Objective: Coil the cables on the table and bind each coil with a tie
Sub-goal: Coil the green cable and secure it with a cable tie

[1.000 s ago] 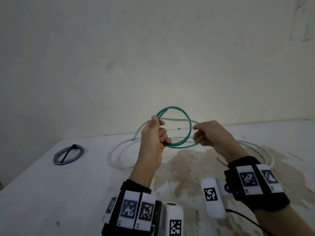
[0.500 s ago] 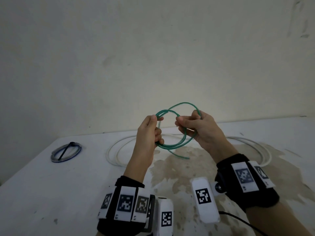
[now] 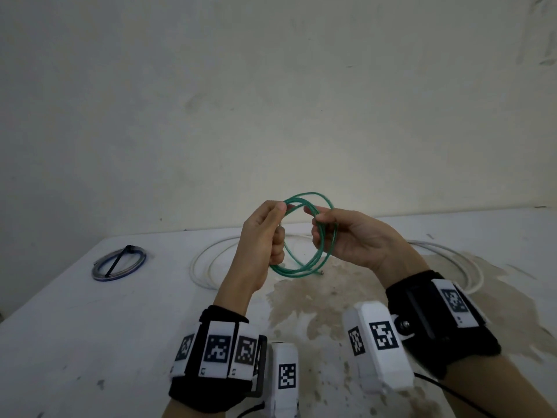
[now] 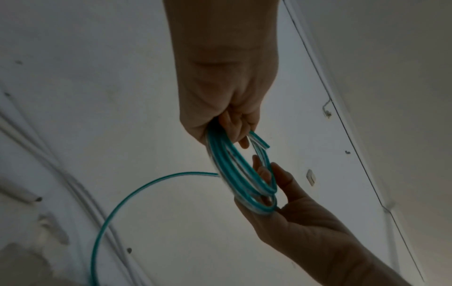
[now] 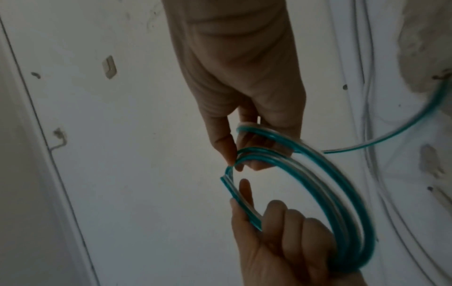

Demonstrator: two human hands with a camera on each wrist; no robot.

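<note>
A green cable (image 3: pixel 297 268) is wound into a small coil of several turns and held in the air above the table (image 3: pixel 90 342). My left hand (image 3: pixel 266 233) grips the coil's left side in its curled fingers. My right hand (image 3: pixel 340 233), palm turned up, holds the right side with fingers and thumb curled round the strands. In the left wrist view the left hand (image 4: pixel 227 100) clutches the green cable (image 4: pixel 234 164), and a free tail curves down to the left. In the right wrist view the right hand (image 5: pixel 244 87) pinches the green cable (image 5: pixel 330 183).
A long white cable (image 3: pixel 205 267) lies in loose loops across the back of the table, behind both hands. At the far left lies a small blue-and-clear coil (image 3: pixel 119 260) bound with a black tie. A brown stain (image 3: pixel 316 300) covers the tabletop under my hands.
My right hand has swung in from the right and laid another loop of green cable against the coil in my left hand. The loose tail is shorter now.
</note>
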